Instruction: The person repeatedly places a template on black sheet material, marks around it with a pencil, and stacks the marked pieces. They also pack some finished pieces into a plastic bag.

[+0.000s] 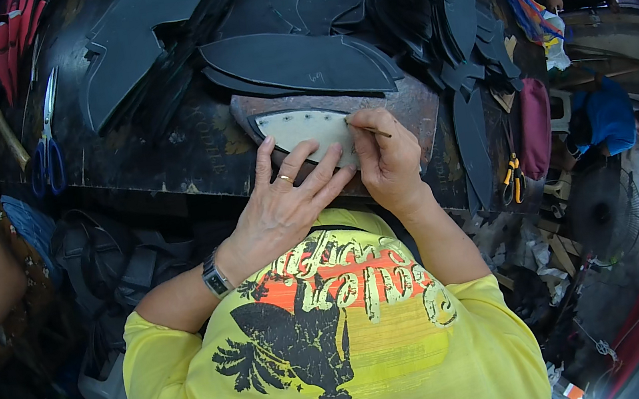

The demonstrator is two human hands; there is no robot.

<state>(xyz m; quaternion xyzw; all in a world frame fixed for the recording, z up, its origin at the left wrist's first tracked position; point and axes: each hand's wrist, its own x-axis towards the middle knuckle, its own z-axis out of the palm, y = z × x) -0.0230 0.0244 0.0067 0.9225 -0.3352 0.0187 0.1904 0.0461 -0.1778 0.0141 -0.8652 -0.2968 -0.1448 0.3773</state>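
Pale template (301, 131) lies partly beneath my spread left hand (280, 192); my right hand (388, 156), at its right edge, pinches a slim tool (380, 133).

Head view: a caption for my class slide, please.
Left hand on pale piece, right hand holding thin stick near its edge.

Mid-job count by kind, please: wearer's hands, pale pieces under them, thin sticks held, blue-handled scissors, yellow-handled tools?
Left hand and right hand: 2
Pale piece: 1
Thin stick: 1
Blue-handled scissors: 1
Yellow-handled tool: 1
Total: 6
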